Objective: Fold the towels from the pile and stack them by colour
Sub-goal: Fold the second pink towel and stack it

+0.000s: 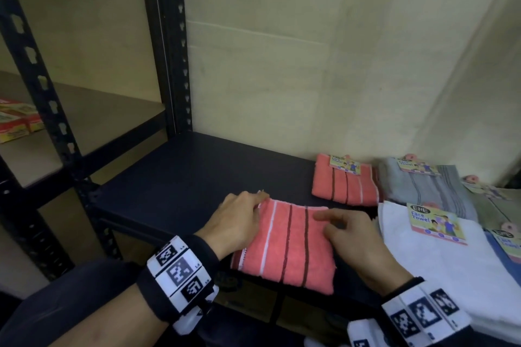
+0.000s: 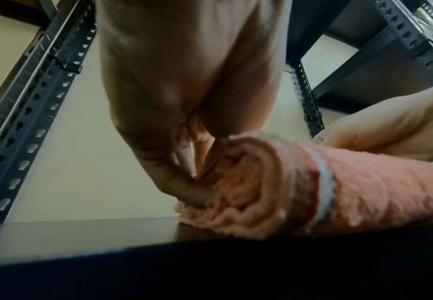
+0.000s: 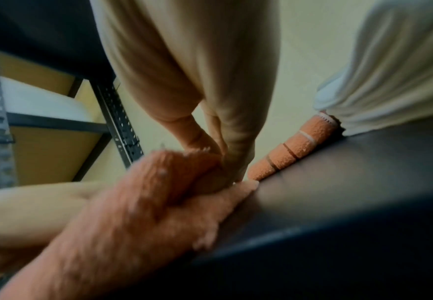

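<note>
A coral towel [image 1: 284, 245] with white and dark stripes lies folded at the front of the dark shelf [image 1: 197, 177]. My left hand [image 1: 259, 200] is at its far left corner, and the left wrist view shows thumb and fingers [image 2: 184, 190] pinching the folded layers [image 2: 248, 188]. My right hand [image 1: 327, 222] is on the towel's right side. In the right wrist view its thumb and fingers [image 3: 235, 158] close on the towel's edge [image 3: 158, 203]. A second folded coral towel [image 1: 345, 187] with a paper label lies behind.
To the right lie a grey towel [image 1: 428, 191], a white towel [image 1: 451, 276], a greenish one [image 1: 496, 200] and a blue one [image 1: 504, 256], most with labels. A black rack upright [image 1: 169, 51] stands at the left. Red and yellow boxes [image 1: 17, 121] sit on the neighbouring shelf.
</note>
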